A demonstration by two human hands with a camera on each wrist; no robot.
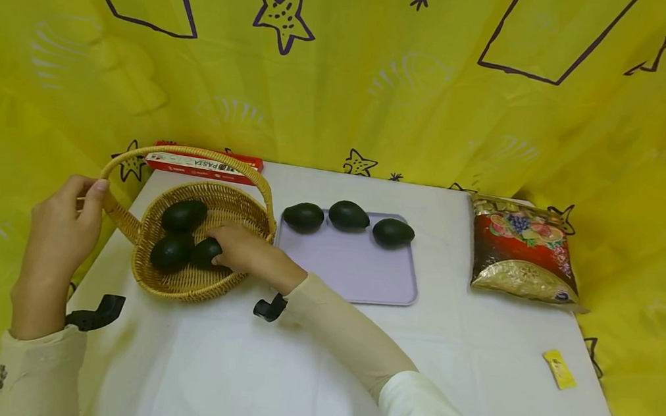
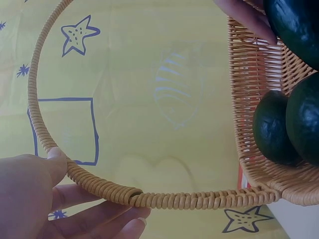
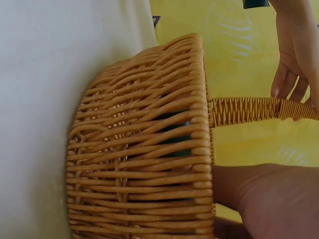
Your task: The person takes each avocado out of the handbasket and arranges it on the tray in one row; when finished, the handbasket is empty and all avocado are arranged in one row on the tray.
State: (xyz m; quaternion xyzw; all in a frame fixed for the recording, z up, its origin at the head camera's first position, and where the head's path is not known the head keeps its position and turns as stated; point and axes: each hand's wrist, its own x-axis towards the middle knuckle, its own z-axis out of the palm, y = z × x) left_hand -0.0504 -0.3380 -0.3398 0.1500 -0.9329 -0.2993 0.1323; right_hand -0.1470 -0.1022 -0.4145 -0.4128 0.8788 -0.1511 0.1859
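Observation:
My left hand (image 1: 66,227) pinches the arched handle (image 1: 121,216) of a wicker basket (image 1: 142,277) on its left side, thumb and fingers around the wrapped cane in the left wrist view. Inside the basket lie two dark green avocados (image 1: 184,215) on the left. A third avocado (image 1: 206,252) is in the grasp of my right hand (image 1: 243,248), which reaches down over the right rim. In the right wrist view the woven side (image 3: 144,149) hides most of those fingers. Three more avocados (image 1: 349,216) lie in a row along the back of a lilac tray (image 1: 357,269).
Behind the basket is a red pasta box (image 1: 202,165). On the right of the white table (image 1: 449,377) lie a plump red and gold bag (image 1: 525,251) and a small yellow packet (image 1: 559,369). A yellow patterned curtain (image 1: 330,102) borders the table's back and sides.

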